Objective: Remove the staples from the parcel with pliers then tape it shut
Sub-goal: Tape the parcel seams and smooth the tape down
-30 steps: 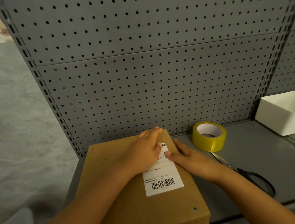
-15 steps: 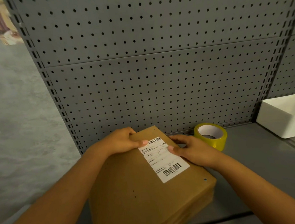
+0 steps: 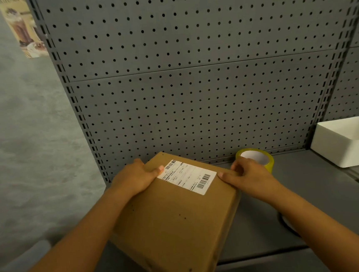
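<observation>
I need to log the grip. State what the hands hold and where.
Both hands hold the cardboard box: the left hand grips its far left edge beside the label, and the right hand grips its far right edge.

Shop — grey pegboard shelving (image 3: 192, 95)

1 parcel (image 3: 177, 218), 1 tape roll (image 3: 260, 158), 1 bin (image 3: 348, 142)

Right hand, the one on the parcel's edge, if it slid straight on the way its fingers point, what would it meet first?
The right hand points leftward across the parcel, so it would likely reach the white shipping label first; depth looks flat there.
</observation>
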A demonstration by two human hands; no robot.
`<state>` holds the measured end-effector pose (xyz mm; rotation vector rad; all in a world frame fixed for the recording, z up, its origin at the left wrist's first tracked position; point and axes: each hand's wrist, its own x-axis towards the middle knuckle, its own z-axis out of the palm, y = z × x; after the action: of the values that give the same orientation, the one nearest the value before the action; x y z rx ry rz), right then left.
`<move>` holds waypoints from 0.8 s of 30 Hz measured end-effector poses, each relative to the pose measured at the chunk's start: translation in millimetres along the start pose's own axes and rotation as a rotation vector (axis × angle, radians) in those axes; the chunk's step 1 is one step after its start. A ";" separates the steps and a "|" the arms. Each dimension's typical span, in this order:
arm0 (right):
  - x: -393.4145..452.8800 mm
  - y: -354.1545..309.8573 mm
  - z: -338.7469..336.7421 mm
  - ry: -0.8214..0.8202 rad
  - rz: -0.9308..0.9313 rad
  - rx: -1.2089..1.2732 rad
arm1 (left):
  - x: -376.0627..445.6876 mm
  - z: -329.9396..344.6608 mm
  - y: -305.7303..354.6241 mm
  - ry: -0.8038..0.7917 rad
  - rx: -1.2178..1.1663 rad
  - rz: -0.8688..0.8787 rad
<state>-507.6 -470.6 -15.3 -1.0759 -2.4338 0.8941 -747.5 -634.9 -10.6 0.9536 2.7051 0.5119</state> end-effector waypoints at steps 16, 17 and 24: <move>2.8 -4.5 29.2 0.031 0.083 0.412 | -29.1 12.0 11.8 0.255 0.182 0.130; 3.0 -4.6 31.4 -0.013 0.073 0.428 | -30.7 13.5 18.1 0.247 0.178 0.203; 5.5 -6.2 36.3 -0.194 -0.002 0.544 | -37.7 32.8 65.1 0.016 0.029 0.520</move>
<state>-533.5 -484.6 -38.1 -0.8105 -2.1244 1.6010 -671.6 -603.4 -11.1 1.6761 2.4656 0.5694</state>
